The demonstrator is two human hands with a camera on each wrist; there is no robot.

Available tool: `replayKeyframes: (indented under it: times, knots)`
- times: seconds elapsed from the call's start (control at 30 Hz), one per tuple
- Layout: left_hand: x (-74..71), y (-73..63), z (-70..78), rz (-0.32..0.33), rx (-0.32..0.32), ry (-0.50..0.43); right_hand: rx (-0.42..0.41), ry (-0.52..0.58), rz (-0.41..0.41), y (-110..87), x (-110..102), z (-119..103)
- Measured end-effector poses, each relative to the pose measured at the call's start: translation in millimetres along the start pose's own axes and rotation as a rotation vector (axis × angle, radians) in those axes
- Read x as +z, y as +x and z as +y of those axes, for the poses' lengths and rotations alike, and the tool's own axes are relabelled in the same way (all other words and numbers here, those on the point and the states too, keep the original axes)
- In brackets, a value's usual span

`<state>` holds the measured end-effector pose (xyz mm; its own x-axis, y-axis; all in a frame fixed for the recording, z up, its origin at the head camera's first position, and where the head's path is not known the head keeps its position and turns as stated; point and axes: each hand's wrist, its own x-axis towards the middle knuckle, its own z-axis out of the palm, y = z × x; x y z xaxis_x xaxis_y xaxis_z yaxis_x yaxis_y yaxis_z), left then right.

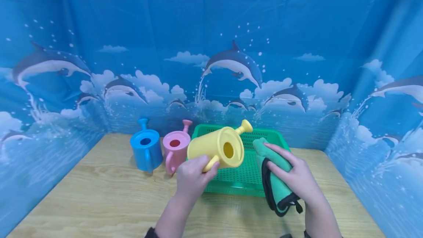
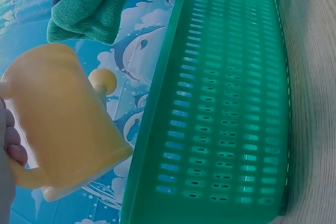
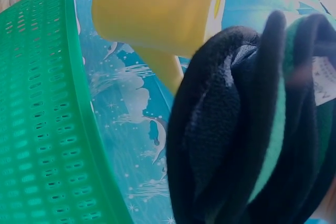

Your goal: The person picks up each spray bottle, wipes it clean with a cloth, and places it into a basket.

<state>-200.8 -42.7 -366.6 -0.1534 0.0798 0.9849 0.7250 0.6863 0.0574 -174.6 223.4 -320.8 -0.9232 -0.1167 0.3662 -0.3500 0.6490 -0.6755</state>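
As hands [image 1: 193, 177] [image 1: 300, 177] grip, yellow can [image 1: 208, 144] in left, apparently by handle [image 1: 210, 164]; cloth [image 1: 281, 191] right

The yellow watering can [image 1: 213, 147] hides part of the green basket [image 1: 236, 190]; the right wrist view cuts off the cloth [image 3: 252, 129], its label [image 3: 324, 78] too blurred to read.

Cloth [image 3: 215, 124], bunched, fills the right side; black edges, green between folds, white label [image 3: 324, 80] at the upper right. Beyond it, yellow can [image 3: 149, 11]; spout [image 3: 161, 69] partly hidden by the cloth. Slotted green basket [image 3: 92, 129] at left. Dolphin-printed backdrop [image 3: 131, 124] visible between basket and cloth.
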Motion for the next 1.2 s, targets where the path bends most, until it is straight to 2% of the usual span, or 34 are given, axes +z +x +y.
replayKeyframes:
  times: [0.17,0.37,0.57,0.73,1.2]
  knots:
    - [0.9,-0.1,0.3,-0.028,0.045,0.007,-0.008,-0.011,0.009,-0.1,0.3,0.9]
    - [0.9,-0.2,0.8,-0.056,0.060,0.000,-0.012,-0.009,0.012,-0.3,-0.6,0.4]
    - [2.7,-0.5,-1.8,-0.048,0.158,0.031,-0.009,-0.003,0.011,-0.9,-2.4,-1.1]
    - [3.7,-1.2,-3.0,-0.074,0.218,0.029,-0.003,-0.025,0.013,-1.4,-1.7,0.4]
    - [3.7,0.7,0.3,-0.132,0.266,0.006,-0.042,-0.098,0.053,-1.8,-1.8,3.1]
